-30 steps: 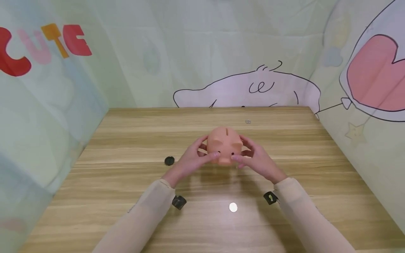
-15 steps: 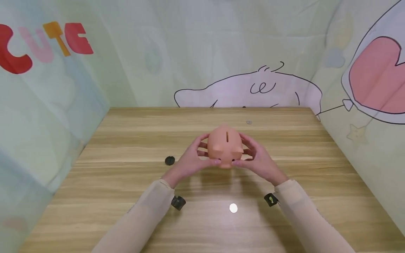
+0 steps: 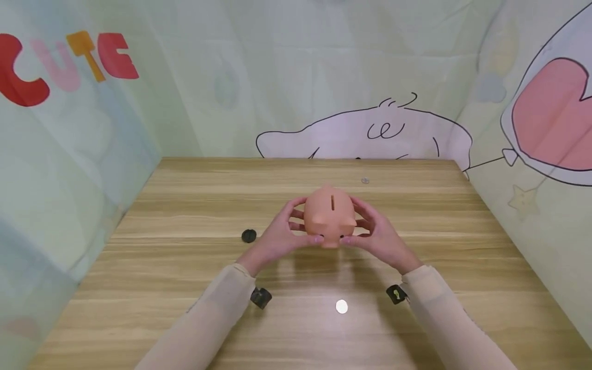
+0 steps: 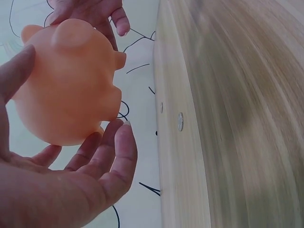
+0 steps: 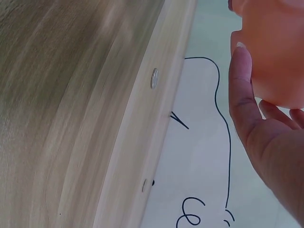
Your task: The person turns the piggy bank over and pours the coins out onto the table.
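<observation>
A peach-pink piggy bank (image 3: 329, 216) is held up between both hands, its snout toward me and its coin slot on top. My left hand (image 3: 284, 228) grips it from the left, with the thumb by one eye and the fingers spread round the side and underneath. The right hand (image 3: 376, 231) mirrors this on the other side. In the left wrist view, the piggy bank (image 4: 71, 90) shows its stubby feet, and a gap separates it from the tabletop. Only part of the piggy bank (image 5: 275, 52) enters the right wrist view.
A black round plug (image 3: 248, 236) lies left of the left hand. Near the table's far edge is a coin (image 3: 365, 180); a second, nearer coin (image 4: 180, 121) shows in the wrist views. A bright white round spot (image 3: 341, 307) shows on the wooden table (image 3: 185, 195) between the forearms.
Over the last second the piggy bank has tipped forward, its face turning down and its slot coming more into sight. Both hands keep their hold, thumbs slightly lower.
</observation>
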